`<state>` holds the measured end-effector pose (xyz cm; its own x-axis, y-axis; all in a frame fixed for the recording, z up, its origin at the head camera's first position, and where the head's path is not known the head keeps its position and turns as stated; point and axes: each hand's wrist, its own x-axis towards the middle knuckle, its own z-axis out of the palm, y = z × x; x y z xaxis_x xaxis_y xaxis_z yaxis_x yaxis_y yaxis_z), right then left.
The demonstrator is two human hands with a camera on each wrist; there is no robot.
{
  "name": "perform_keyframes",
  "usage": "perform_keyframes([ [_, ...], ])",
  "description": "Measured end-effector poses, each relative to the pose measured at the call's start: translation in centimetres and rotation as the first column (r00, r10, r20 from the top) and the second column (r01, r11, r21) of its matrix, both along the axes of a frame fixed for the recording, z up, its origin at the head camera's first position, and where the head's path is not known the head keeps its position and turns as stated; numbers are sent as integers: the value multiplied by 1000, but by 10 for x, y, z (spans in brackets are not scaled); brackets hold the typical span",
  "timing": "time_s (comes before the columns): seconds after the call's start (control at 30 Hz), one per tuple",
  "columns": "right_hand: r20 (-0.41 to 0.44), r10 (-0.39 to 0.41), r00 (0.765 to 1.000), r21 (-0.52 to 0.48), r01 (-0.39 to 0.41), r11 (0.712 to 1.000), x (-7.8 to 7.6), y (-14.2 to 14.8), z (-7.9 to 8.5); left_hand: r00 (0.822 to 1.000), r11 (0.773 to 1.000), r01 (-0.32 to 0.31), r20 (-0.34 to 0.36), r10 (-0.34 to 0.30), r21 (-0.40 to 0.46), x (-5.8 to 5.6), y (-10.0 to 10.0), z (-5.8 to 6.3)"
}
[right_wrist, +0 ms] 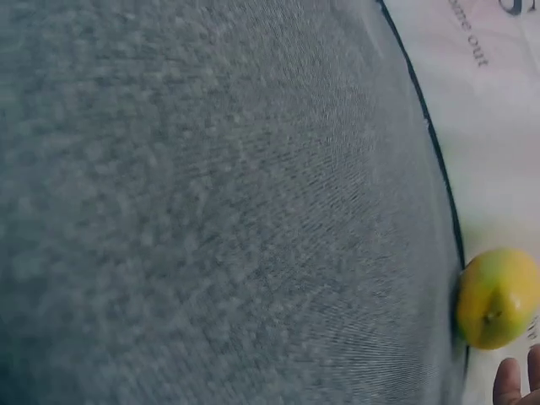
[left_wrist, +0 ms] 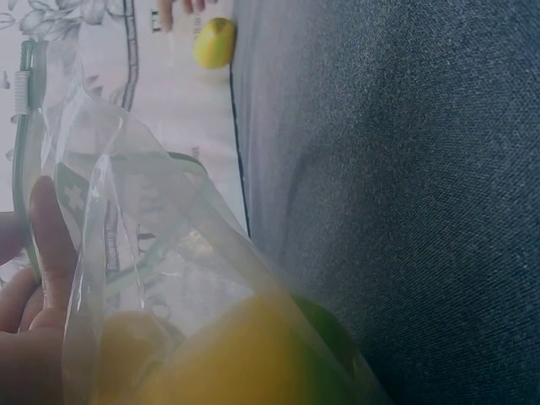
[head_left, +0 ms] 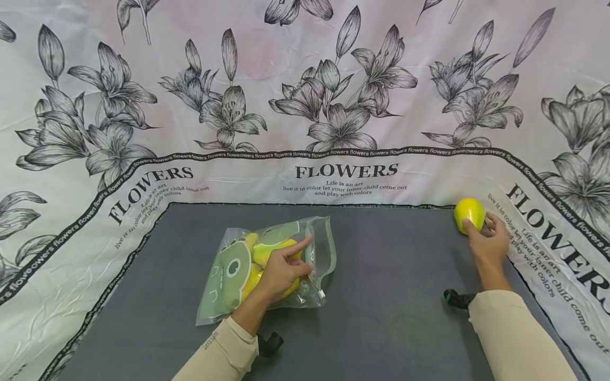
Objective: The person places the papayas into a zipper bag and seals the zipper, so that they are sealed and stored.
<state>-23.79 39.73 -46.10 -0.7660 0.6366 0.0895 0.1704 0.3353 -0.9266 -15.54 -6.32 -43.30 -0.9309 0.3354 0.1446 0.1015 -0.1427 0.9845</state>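
In the head view a clear zip bag (head_left: 220,286) with a green cartoon print lies left of the middle of the table. Several yellow fruits (left_wrist: 240,359) show through its plastic. My left hand (head_left: 278,274) is over the bag and holds its plastic near the zip edge, index finger stretched out. A single yellow-green fruit (head_left: 469,214) sits at the far right corner of the table. Close beside it is my right hand (head_left: 491,242), thumb and fingers spread apart. In the right wrist view the fingertips (right_wrist: 507,384) show a gap from this fruit.
The dark grey tabletop (head_left: 381,296) meets a white flower-printed cloth (head_left: 348,185) at its back and sides. A black device (head_left: 270,345) sits at the left wrist, and another black device (head_left: 458,299) at the right wrist.
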Motion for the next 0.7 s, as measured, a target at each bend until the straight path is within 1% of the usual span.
perform_keyframes([
  [0.13,55,-33,998,-79,37,996,-5,7,-9,1000,1000,-2,7,2,-2,0,1,0],
  [0.33,120,-20,993,-176,41,984,-12,15,-16,1000,1000,-10,8,10,-10,0,1,0],
  [0.4,135,-12,991,-184,37,982,-13,16,-17,1000,1000,-12,7,12,-8,0,1,0],
  [0.6,194,2,981,-154,28,988,-17,15,-20,1000,1000,-11,16,11,-13,-1,1,0],
  [0.7,212,11,977,-161,24,987,-21,12,-20,1000,1000,-17,15,17,-18,-1,1,0],
])
